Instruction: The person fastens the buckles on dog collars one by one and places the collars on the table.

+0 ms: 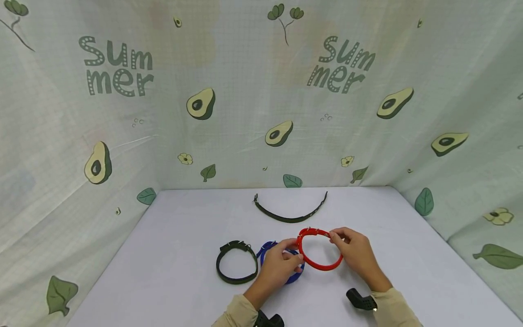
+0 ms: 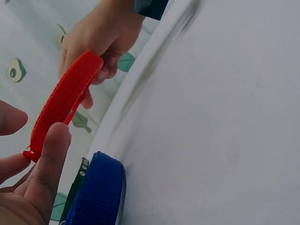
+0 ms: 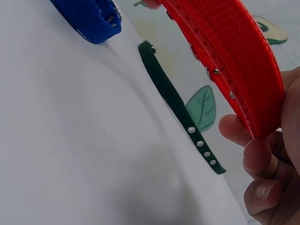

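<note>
A red webbing collar, closed into a loop, is held just above the white table between both hands. My left hand pinches its left side and my right hand pinches its upper right near the buckle. In the left wrist view the red collar runs from my left fingers to the right hand. The right wrist view shows the red collar gripped by my right fingers. A blue collar lies partly hidden under my left hand.
A dark green collar closed into a loop lies left of the blue one. An open dark green strap with studs curves along the table's back. Avocado-print cloth walls enclose three sides.
</note>
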Demonstrator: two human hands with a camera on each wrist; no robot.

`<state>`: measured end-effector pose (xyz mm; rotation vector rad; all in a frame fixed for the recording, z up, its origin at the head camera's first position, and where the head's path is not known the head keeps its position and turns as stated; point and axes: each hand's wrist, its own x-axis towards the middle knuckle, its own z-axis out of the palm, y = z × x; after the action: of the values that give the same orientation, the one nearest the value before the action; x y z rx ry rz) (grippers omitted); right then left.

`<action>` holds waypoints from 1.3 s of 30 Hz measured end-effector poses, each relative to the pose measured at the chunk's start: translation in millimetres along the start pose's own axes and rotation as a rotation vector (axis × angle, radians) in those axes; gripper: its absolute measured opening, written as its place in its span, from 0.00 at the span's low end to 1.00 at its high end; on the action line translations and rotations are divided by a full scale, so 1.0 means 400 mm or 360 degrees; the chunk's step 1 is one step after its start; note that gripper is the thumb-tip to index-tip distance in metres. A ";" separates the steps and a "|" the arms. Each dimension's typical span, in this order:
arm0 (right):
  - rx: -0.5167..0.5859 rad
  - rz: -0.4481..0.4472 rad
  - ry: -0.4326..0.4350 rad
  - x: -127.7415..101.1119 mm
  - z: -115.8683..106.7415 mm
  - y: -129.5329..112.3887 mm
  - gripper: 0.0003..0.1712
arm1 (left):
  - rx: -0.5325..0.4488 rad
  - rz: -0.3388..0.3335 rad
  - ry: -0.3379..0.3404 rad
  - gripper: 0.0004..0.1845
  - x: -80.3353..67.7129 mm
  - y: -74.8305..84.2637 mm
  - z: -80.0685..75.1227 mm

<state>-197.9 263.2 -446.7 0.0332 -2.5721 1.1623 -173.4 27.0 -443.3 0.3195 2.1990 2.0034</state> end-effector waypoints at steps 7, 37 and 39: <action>-0.0063 -0.0013 -0.0035 0.004 -0.011 0.007 0.07 | -0.0001 -0.0087 0.0011 0.23 -0.013 0.008 0.021; -0.0382 -0.0080 -0.0155 0.007 -0.001 0.054 0.06 | 0.0398 -0.0109 -0.0052 0.30 -0.029 0.004 0.055; -0.0412 -0.0067 -0.0137 0.008 0.000 0.053 0.07 | 0.0382 -0.0106 -0.0069 0.30 -0.029 0.004 0.055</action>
<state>-204.1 277.9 -461.3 0.0798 -2.7626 0.8223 -156.5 45.1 -444.4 0.3093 2.3917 1.6852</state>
